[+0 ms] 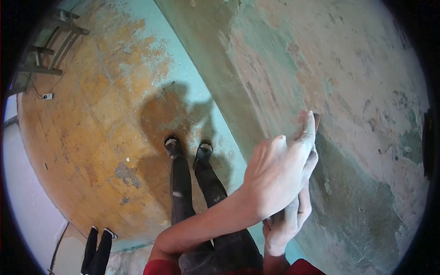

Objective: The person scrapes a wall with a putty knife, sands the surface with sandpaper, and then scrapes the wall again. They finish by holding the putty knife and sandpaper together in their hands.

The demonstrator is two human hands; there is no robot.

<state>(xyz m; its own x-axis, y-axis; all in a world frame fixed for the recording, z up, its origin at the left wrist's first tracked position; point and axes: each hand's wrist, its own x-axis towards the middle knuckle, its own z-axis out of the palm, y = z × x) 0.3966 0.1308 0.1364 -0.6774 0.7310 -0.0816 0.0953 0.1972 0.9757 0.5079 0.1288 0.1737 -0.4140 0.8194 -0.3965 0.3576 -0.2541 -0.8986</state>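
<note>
My left hand (279, 167) reaches across from the lower left, its back toward the camera, up against the worn wall. Its fingers are pressed together around a thin brown-edged tool (317, 120), of which only a small edge shows beyond the fingertips. My right hand (284, 229) is below and partly behind the left one, with its fingers curled. What it holds is hidden by the hands. The wall (357, 82) beside them has patchy pinkish, green and grey plaster, with a darker grey area below the hands.
My legs and dark shoes (172, 145) are on the stained orange floor (101, 114). A wooden frame (59, 46) stands at the upper left, near a power socket (47, 96) with a cord. Another person's legs (97, 250) show at the lower left.
</note>
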